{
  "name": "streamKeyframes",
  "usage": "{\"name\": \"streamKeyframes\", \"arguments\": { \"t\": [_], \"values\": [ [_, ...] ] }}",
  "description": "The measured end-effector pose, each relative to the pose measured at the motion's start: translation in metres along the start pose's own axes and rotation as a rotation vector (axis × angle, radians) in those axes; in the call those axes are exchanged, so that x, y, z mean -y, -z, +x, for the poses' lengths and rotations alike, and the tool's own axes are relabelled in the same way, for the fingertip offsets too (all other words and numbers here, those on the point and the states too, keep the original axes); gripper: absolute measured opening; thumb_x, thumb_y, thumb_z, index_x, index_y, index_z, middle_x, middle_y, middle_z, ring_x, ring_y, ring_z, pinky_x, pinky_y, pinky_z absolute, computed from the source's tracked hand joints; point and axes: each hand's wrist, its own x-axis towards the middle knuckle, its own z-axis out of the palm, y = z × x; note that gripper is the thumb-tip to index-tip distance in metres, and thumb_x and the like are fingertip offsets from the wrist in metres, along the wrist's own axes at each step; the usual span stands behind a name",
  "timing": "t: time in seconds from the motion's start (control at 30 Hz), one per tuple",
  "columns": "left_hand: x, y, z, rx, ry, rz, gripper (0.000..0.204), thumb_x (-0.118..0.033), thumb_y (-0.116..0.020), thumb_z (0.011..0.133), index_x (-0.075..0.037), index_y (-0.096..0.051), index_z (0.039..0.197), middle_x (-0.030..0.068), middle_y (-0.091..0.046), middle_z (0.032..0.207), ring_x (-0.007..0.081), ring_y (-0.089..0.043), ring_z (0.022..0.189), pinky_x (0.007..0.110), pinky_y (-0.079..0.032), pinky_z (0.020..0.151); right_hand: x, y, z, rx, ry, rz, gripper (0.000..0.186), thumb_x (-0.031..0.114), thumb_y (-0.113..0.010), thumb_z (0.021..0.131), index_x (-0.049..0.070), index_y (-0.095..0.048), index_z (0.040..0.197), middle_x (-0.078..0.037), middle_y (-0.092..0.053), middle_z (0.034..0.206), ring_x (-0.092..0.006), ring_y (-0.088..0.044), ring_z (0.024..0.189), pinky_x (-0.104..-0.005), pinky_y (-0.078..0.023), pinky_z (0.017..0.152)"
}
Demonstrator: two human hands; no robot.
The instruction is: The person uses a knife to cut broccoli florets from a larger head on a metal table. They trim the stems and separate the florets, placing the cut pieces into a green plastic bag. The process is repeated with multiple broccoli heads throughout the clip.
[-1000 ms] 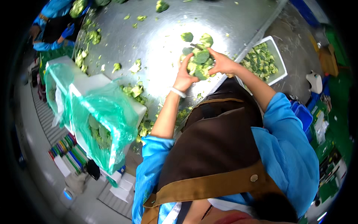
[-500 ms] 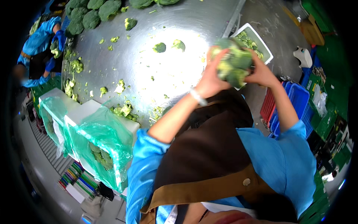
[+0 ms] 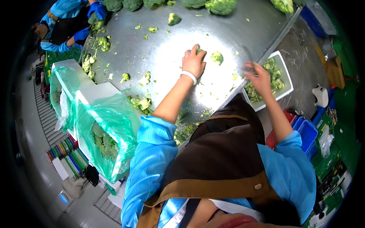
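On the bright metal table my left hand (image 3: pixel 193 64) reaches out with fingers bent over a small broccoli floret (image 3: pixel 199 51), partly hidden under them. Just to its right lies another broccoli floret (image 3: pixel 216 57), untouched. My right hand (image 3: pixel 260 79) is held at the table's right edge, beside a white bin (image 3: pixel 288 75) of cut green pieces. Its fingers are closed round something dark, too blurred to name.
Whole broccoli heads (image 3: pixel 132 3) line the far side of the table (image 3: pixel 228 34), with trimmings scattered nearer. At left stand white boxes with green plastic liners (image 3: pixel 129 125), one holding broccoli. A co-worker in blue gloves (image 3: pixel 99 10) works far left. Blue baskets (image 3: pixel 305 133) are at right.
Both hands held a broccoli head together over the bin's edge; it is no longer between them. My left hand has moved left onto the floret; my right stays near the bin. The view has shifted.
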Motion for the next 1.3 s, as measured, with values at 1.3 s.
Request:
{"name": "streamKeyframes", "arguments": {
  "t": [1.3],
  "values": [
    [-0.072,0.035,0.004,0.305,-0.163,-0.582,0.069,-0.031,-0.075,0.084,-0.008,-0.043,0.141,0.0224,-0.043,0.142,0.0391,-0.057,0.113,0.045,-0.047,0.097,-0.034,0.07,-0.01,-0.061,-0.174,-0.242,0.013,0.009,-0.069,0.088,-0.002,-0.063,0.084,-0.004,-0.065,0.077,-0.0123,-0.055,0.071,-0.0306,-0.047,0.067]
  ]
}}
